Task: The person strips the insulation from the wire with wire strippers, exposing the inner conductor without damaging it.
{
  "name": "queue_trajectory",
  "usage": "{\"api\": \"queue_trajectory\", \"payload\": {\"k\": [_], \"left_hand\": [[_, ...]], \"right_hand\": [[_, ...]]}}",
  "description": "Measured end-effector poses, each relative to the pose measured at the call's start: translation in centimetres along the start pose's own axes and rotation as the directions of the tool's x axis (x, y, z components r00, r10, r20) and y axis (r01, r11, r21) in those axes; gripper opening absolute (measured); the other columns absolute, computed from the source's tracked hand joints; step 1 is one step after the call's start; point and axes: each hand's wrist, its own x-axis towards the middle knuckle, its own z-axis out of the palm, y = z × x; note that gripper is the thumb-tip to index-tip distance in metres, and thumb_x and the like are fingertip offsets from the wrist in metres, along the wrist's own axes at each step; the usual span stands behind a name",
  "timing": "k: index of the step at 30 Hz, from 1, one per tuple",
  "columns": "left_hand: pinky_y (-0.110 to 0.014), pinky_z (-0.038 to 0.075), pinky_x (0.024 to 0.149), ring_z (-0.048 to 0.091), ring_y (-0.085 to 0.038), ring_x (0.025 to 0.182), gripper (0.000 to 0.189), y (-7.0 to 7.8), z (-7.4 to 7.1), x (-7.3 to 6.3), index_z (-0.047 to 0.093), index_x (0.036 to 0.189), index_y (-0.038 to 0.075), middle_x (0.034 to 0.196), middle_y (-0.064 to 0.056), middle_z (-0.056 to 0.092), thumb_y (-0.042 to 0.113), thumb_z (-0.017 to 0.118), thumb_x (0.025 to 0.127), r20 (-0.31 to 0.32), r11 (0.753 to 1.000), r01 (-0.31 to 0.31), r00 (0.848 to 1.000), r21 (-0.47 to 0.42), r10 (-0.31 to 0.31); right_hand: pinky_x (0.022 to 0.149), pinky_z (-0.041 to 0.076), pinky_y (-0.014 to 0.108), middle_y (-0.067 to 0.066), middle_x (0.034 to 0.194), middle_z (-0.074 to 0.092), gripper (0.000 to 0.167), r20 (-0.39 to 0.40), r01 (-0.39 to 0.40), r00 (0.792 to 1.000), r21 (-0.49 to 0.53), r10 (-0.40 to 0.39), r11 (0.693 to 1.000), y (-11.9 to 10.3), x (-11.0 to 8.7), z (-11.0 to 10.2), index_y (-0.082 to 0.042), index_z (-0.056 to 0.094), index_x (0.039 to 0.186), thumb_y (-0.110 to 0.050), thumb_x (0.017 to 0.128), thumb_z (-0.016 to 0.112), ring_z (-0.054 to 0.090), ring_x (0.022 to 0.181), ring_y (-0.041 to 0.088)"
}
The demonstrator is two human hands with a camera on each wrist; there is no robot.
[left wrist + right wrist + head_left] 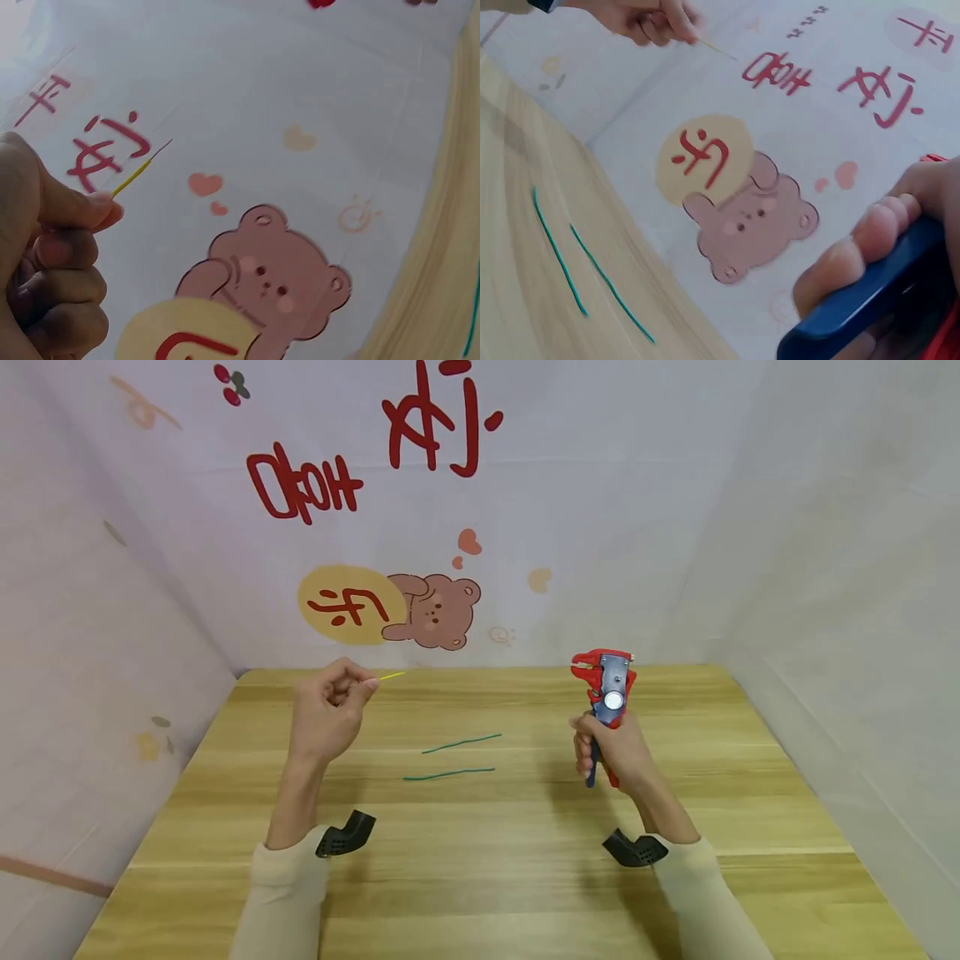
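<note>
Between thumb and forefinger, my left hand (327, 710) pinches a thin yellow wire (392, 676) above the table's left side. In the left wrist view the yellow wire (133, 177) ends in a bare, thin metal strand. My right hand (619, 745) grips the handles of a red and blue wire stripper (609, 685), its head pointing up and its jaws toward the left. The blue handle (870, 277) shows under the curled fingers in the right wrist view. Two green wires (462, 743) (450, 773) lie side by side on the table between the hands.
The wooden table (480, 877) runs back to a white cloth wall (615, 510) printed with red characters and a bear (438, 610). More white cloth stands at the left and right. A black wrist-worn piece (347, 835) sits on each cuff.
</note>
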Motion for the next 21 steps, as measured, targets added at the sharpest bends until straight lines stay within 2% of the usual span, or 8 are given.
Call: {"api": "queue_trajectory", "payload": {"k": [4, 8, 13, 17, 21], "left_hand": [[-0.023, 0.026, 0.046, 0.030, -0.006, 0.045, 0.010, 0.1, 1.2, 0.0, 0.072, 0.089, 0.007, 0.055, 0.003, 0.045, 0.009, 0.069, 0.098, 0.113, 0.999, -0.034, 0.993, -0.006, 0.034], [-0.023, 0.025, 0.047, 0.030, -0.007, 0.048, 0.008, 0.0, 2.3, -0.3, 0.070, 0.089, 0.009, 0.056, 0.002, 0.042, 0.008, 0.069, 0.097, 0.164, 1.000, -0.024, 0.986, -0.014, 0.026], [-0.023, 0.026, 0.049, 0.031, -0.008, 0.050, 0.009, -0.2, 3.1, -0.6, 0.069, 0.090, 0.009, 0.057, 0.002, 0.041, 0.011, 0.069, 0.098, 0.200, 1.000, -0.001, 0.980, -0.004, 0.002], [-0.024, 0.028, 0.050, 0.031, -0.008, 0.051, 0.011, -0.4, 3.5, -0.7, 0.069, 0.089, 0.009, 0.058, 0.002, 0.041, 0.014, 0.068, 0.100, 0.213, 1.000, 0.015, 0.977, 0.003, -0.015], [-0.024, 0.028, 0.051, 0.032, -0.009, 0.050, 0.010, -0.5, 3.9, -0.7, 0.070, 0.090, 0.010, 0.058, 0.001, 0.043, 0.013, 0.067, 0.100, 0.229, 1.000, 0.011, 0.973, 0.006, -0.012]], "right_hand": [[0.048, 0.053, 0.039, 0.004, 0.057, 0.053, 0.035, 0.116, -0.011, 0.993, -0.070, 0.019, 0.997, 0.1, 0.2, 0.2, -0.002, 0.048, 0.074, -0.018, 0.100, 0.064, 0.053, 0.044, 0.018], [0.051, 0.056, 0.042, 0.005, 0.058, 0.055, 0.031, 0.140, -0.024, 0.989, -0.094, 0.037, 0.995, 0.6, 0.4, 0.6, 0.001, 0.051, 0.078, -0.017, 0.100, 0.064, 0.055, 0.045, 0.019], [0.058, 0.060, 0.046, 0.006, 0.063, 0.059, 0.027, 0.147, -0.018, 0.989, -0.114, 0.035, 0.993, 0.9, 0.4, -0.1, 0.002, 0.054, 0.083, -0.016, 0.101, 0.063, 0.062, 0.050, 0.020], [0.067, 0.062, 0.048, 0.008, 0.071, 0.065, 0.022, 0.166, -0.020, 0.985, -0.144, 0.044, 0.989, 0.9, 0.4, -0.4, 0.005, 0.058, 0.095, -0.016, 0.101, 0.062, 0.069, 0.060, 0.022], [0.074, 0.063, 0.049, 0.009, 0.077, 0.069, 0.028, 0.182, -0.024, 0.982, -0.167, 0.055, 0.986, 0.8, 0.3, -0.6, 0.011, 0.057, 0.106, -0.016, 0.102, 0.061, 0.073, 0.067, 0.024]]}}
